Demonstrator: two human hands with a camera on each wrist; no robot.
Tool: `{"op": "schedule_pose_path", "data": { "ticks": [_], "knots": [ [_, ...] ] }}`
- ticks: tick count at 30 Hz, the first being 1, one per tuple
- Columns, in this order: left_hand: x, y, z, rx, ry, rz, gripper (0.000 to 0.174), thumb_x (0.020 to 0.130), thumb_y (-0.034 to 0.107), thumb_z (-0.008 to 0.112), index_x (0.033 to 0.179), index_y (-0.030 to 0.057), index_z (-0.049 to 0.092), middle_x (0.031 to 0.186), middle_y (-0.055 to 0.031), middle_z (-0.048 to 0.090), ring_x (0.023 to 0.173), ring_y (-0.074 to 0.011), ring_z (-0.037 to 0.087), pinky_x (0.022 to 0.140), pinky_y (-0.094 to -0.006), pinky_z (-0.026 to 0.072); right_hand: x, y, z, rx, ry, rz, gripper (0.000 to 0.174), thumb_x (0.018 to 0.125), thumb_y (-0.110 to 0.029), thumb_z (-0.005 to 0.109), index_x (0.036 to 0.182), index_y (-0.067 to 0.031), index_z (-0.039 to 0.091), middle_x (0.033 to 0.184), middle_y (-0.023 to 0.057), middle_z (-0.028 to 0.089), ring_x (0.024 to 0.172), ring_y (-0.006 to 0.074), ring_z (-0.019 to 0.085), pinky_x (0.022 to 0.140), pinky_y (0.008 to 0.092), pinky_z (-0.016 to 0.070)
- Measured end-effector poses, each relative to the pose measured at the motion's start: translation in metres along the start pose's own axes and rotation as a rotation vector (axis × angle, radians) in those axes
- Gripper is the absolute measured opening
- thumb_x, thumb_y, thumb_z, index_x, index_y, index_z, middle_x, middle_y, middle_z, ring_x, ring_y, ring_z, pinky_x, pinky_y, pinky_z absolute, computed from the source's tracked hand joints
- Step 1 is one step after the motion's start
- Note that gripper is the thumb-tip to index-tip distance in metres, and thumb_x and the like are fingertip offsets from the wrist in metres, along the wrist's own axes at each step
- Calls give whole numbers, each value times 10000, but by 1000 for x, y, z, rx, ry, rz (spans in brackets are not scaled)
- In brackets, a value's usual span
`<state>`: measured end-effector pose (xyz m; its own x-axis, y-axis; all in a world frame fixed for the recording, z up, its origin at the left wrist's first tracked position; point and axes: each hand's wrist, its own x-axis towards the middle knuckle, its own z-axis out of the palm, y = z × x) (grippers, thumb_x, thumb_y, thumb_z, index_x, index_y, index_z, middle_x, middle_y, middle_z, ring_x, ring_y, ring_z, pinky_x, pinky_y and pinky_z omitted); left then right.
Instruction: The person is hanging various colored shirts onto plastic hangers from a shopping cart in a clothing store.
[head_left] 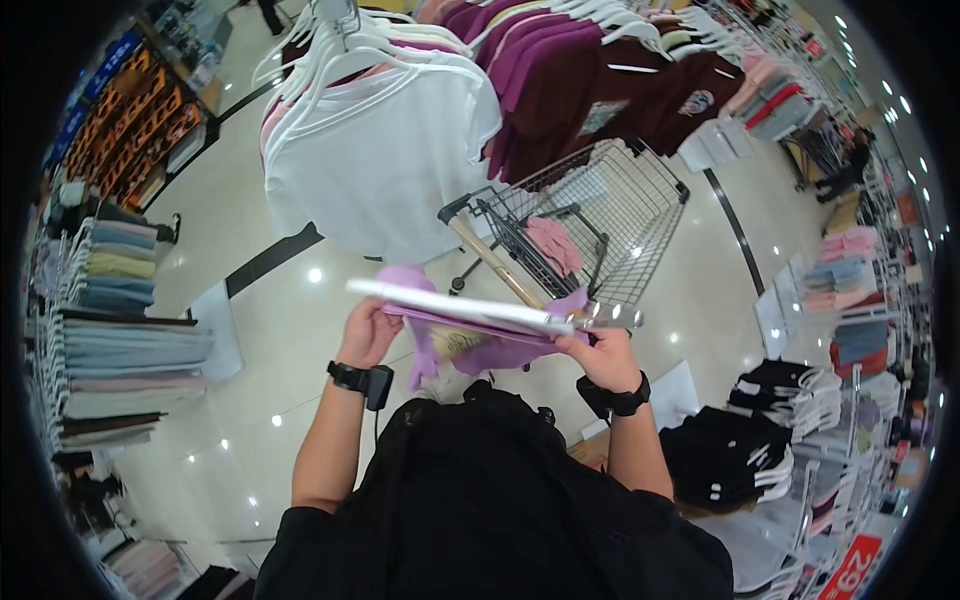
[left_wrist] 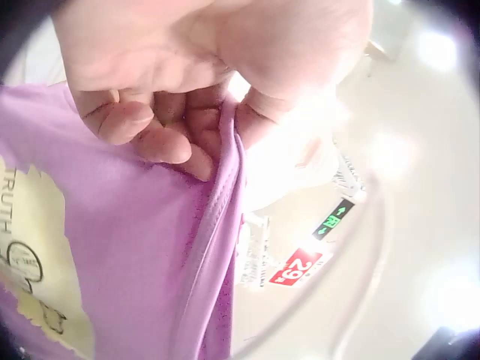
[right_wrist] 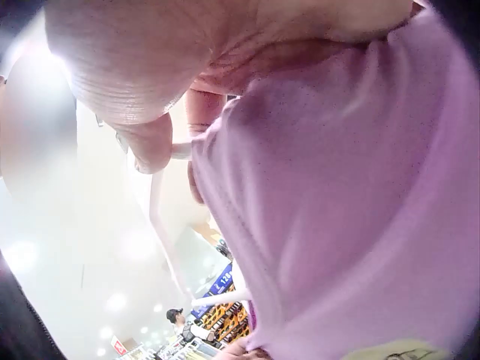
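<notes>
A purple T-shirt (head_left: 500, 354) with a pale yellow print is stretched between both hands in front of the body. My left hand (head_left: 368, 333) pinches the shirt's stitched edge between thumb and fingers, as the left wrist view shows close up on the purple cloth (left_wrist: 142, 247). On the other side my right hand (head_left: 606, 358) grips the cloth together with a white hanger (head_left: 450, 305), which runs along the top of the shirt. The hanger's metal hook (head_left: 612, 318) points right. In the right wrist view the cloth (right_wrist: 337, 187) bunches under the hand.
Ahead stands a shopping cart (head_left: 640, 225) with a pink garment (head_left: 553, 246) in it. Behind it, a rack holds a white shirt (head_left: 380, 150) and maroon tops (head_left: 610, 90). Folded trousers (head_left: 140, 345) hang at left, black garments (head_left: 715, 455) at lower right.
</notes>
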<state>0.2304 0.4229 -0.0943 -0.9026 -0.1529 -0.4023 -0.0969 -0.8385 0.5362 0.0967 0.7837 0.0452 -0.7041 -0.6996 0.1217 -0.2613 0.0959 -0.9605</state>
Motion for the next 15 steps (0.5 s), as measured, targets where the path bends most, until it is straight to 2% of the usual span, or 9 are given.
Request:
{"op": "schedule_pose_path", "data": {
  "ticks": [2,4,6,8,10,11,13,14,15],
  "knots": [
    [-17,19,23,30,125,127,97,984,164,566,1017,87,615,931,-10,675,762,-135,603,672,-281,456,4,27,-11,-5,27,143,209,907,-154,756,986,37,724,808,90,694,638,147,600,610,297,471],
    [-27,30,26,35,157,185,93,982,168,570,991,90,619,897,-6,671,755,-118,599,658,-278,444,20,26,-16,23,-32,117,233,928,-174,738,999,46,715,833,89,701,646,147,599,627,295,480],
    [-39,39,35,45,165,271,92,979,166,575,951,92,621,867,-2,665,747,-109,593,644,-273,435,34,29,-20,-12,-79,11,234,942,-189,728,986,41,723,797,87,696,657,153,611,636,292,484],
    [-47,43,48,64,244,348,114,972,172,592,896,91,619,817,7,638,697,-109,562,625,-268,415,46,23,-26,-60,-123,-15,227,945,-192,727,977,32,728,785,82,697,674,157,630,643,287,487],
    [-58,47,59,399,327,450,154,959,163,617,834,74,635,748,16,607,631,-93,505,598,-262,388,54,22,-32,-174,-160,46,203,928,-178,739,973,19,733,804,80,707,689,167,656,650,288,499],
    [-62,48,64,404,336,460,154,959,163,617,834,74,635,748,16,607,631,-93,505,598,-262,388,57,33,-32,-185,-133,3,189,914,-174,748,968,8,739,816,83,712,695,173,669,650,294,507],
    [-67,47,75,713,459,465,209,957,169,648,785,49,656,682,27,574,598,-72,464,580,-247,363,62,32,-33,-178,-153,0,181,908,-167,748,964,5,741,815,86,710,698,175,673,649,298,510],
    [-71,45,81,716,469,469,209,957,169,648,785,49,656,682,27,574,598,-72,464,580,-247,363,65,31,-33,-182,-168,5,173,903,-160,749,960,3,744,814,89,709,701,177,677,648,302,513],
    [-74,41,89,850,437,445,222,954,177,665,778,42,664,669,30,567,599,-66,465,575,-241,360,67,30,-31,-175,-174,1,173,903,-160,749,960,3,744,814,89,709,701,177,677,648,302,513]
  ]
}}
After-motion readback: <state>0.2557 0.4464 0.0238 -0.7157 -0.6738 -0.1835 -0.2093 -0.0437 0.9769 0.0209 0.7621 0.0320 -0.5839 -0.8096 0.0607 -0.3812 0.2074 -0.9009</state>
